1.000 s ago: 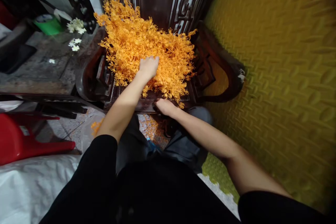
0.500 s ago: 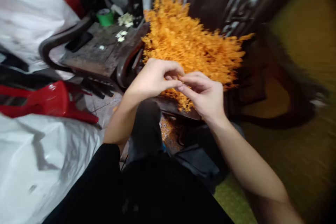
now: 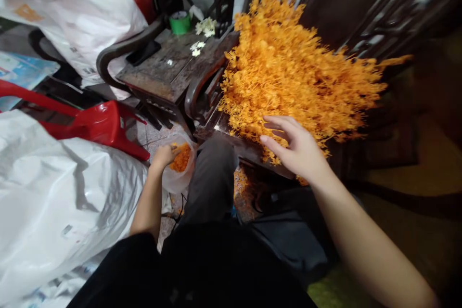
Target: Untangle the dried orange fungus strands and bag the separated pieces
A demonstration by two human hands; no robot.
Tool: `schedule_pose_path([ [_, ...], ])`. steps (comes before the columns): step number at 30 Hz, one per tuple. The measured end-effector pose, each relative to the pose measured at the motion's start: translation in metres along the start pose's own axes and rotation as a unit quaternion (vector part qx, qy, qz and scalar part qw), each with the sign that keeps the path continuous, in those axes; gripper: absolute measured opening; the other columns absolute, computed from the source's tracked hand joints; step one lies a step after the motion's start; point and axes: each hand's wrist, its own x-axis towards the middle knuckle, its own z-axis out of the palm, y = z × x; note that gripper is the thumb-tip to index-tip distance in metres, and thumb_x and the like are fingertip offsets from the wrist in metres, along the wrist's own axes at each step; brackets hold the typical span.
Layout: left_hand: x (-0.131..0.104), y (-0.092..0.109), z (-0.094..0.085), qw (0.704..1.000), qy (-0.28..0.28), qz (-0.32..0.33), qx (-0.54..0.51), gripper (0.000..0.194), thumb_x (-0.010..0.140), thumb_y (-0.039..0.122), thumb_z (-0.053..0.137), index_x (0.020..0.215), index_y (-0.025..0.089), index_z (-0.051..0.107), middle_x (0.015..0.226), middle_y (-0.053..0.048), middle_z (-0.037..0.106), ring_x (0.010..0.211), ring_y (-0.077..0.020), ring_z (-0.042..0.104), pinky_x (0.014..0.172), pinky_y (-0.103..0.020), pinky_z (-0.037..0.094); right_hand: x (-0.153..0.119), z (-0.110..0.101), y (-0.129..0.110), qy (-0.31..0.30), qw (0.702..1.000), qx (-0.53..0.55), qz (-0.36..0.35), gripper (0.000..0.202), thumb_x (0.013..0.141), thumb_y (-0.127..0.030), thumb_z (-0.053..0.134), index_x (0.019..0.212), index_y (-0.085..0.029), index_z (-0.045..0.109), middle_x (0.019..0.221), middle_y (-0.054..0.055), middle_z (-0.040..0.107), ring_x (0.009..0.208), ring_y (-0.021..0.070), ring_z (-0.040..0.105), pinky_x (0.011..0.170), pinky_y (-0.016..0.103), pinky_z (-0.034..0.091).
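Observation:
A big heap of orange dried flowers (image 3: pixel 288 72) lies on a dark wooden seat. Over its front edge is my right hand (image 3: pixel 298 147), fingers apart and holding nothing. My left hand (image 3: pixel 166 155) is down at the left, at the rim of a translucent plastic bag (image 3: pixel 176 182) that stands on the floor beside my leg. Orange bits (image 3: pixel 182 158) fill part of this bag. The fingers of my left hand reach over them, too small and blurred to tell whether they hold anything.
A dark wooden side table (image 3: pixel 159 70) carries green tape (image 3: pixel 180 23), pale flowers (image 3: pixel 206 27) and a black phone-like object. A red plastic stool (image 3: pixel 101 122) and large white sacks (image 3: pixel 72 192) stand at the left. The carved chair back rises behind the flowers.
My hands, which met in front of the flowers, have parted. The left went down and left to the bag, now visible; the right opened and stayed near the heap. The view has shifted left.

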Motion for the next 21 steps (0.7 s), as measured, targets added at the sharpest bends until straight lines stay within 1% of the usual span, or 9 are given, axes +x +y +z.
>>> schedule_pose_path([
  [3, -0.002, 0.024, -0.024, 0.999, 0.003, 0.026, 0.022, 0.028, 0.099, 0.037, 0.056, 0.105, 0.026, 0.082, 0.093, -0.009, 0.083, 0.089, -0.0286, 0.079, 0.082, -0.039, 0.059, 0.017, -0.006, 0.021, 0.052, 0.981, -0.185, 0.002, 0.059, 0.094, -0.043, 0.067, 0.145, -0.014, 0.062, 0.15, 0.023, 0.052, 0.142, 0.0384, 0.054, 0.122, 0.06, 0.043],
  [5, 0.001, 0.057, -0.049, 0.997, 0.024, 0.07, 0.03, 0.035, 0.102, 0.043, 0.053, 0.119, 0.028, 0.079, 0.105, -0.009, 0.083, 0.097, -0.0288, 0.079, 0.088, -0.039, 0.059, 0.033, -0.006, 0.037, 0.044, 0.961, -0.27, 0.043, 0.066, 0.095, -0.039, 0.062, 0.152, -0.007, 0.053, 0.159, 0.029, 0.039, 0.149, 0.0438, 0.044, 0.122, 0.061, 0.041],
  [8, 0.014, 0.132, -0.084, 0.984, 0.071, 0.155, 0.044, 0.043, 0.103, 0.052, 0.051, 0.133, 0.031, 0.073, 0.117, -0.009, 0.082, 0.109, -0.0312, 0.077, 0.095, -0.042, 0.058, 0.058, -0.005, 0.054, 0.004, 0.933, -0.348, 0.087, 0.069, 0.1, -0.038, 0.053, 0.161, -0.01, 0.04, 0.164, 0.028, 0.032, 0.149, 0.042, 0.044, 0.121, 0.056, 0.041],
  [11, 0.042, 0.223, -0.096, 0.956, 0.062, 0.272, 0.089, 0.044, 0.105, 0.048, 0.049, 0.136, 0.025, 0.071, 0.123, -0.014, 0.079, 0.116, -0.0319, 0.074, 0.099, -0.043, 0.056, 0.074, -0.004, 0.068, -0.046, 0.905, -0.412, 0.098, 0.064, 0.102, -0.036, 0.05, 0.161, -0.015, 0.039, 0.165, 0.025, 0.035, 0.15, 0.0399, 0.042, 0.121, 0.057, 0.036],
  [14, 0.081, 0.295, -0.077, 0.939, 0.019, 0.316, 0.132, 0.042, 0.101, 0.043, 0.056, 0.133, 0.019, 0.071, 0.122, -0.017, 0.078, 0.116, -0.0323, 0.073, 0.097, -0.042, 0.057, 0.079, -0.009, 0.089, -0.064, 0.895, -0.422, 0.128, 0.047, 0.1, -0.038, 0.053, 0.14, -0.015, 0.062, 0.142, 0.025, 0.059, 0.132, 0.0391, 0.057, 0.11, 0.056, 0.045],
  [16, 0.106, 0.322, -0.051, 0.934, 0.01, 0.325, 0.146, 0.043, 0.099, 0.04, 0.06, 0.133, 0.016, 0.07, 0.127, -0.02, 0.075, 0.118, -0.0331, 0.071, 0.097, -0.043, 0.056, 0.079, -0.02, 0.105, -0.067, 0.891, -0.42, 0.159, 0.04, 0.1, -0.039, 0.053, 0.128, -0.015, 0.068, 0.125, 0.024, 0.068, 0.115, 0.036, 0.067, 0.096, 0.049, 0.053],
  [18, 0.123, 0.332, -0.025, 0.929, 0.019, 0.337, 0.154, 0.043, 0.099, 0.034, 0.06, 0.136, 0.014, 0.069, 0.138, -0.021, 0.069, 0.131, -0.0358, 0.063, 0.107, -0.048, 0.05, 0.077, -0.036, 0.118, -0.064, 0.891, -0.415, 0.175, 0.034, 0.1, -0.038, 0.052, 0.119, -0.016, 0.07, 0.112, 0.02, 0.071, 0.101, 0.0322, 0.071, 0.088, 0.043, 0.055],
  [19, 0.129, 0.332, -0.013, 0.927, 0.022, 0.34, 0.157, 0.039, 0.1, 0.028, 0.056, 0.133, 0.013, 0.071, 0.138, -0.022, 0.068, 0.134, -0.036, 0.061, 0.11, -0.05, 0.047, 0.075, -0.045, 0.122, -0.055, 0.892, -0.414, 0.176, 0.033, 0.101, -0.037, 0.048, 0.115, -0.017, 0.07, 0.111, 0.019, 0.071, 0.1, 0.0315, 0.072, 0.088, 0.043, 0.056],
  [21, 0.136, 0.329, 0.002, 0.926, 0.027, 0.343, 0.157, 0.037, 0.1, 0.018, 0.05, 0.127, 0.013, 0.074, 0.136, -0.021, 0.068, 0.133, -0.0358, 0.06, 0.109, -0.052, 0.046, 0.071, -0.062, 0.126, -0.027, 0.891, -0.418, 0.174, 0.037, 0.103, -0.037, 0.039, 0.111, -0.019, 0.07, 0.113, 0.023, 0.07, 0.106, 0.0361, 0.07, 0.092, 0.049, 0.055],
])
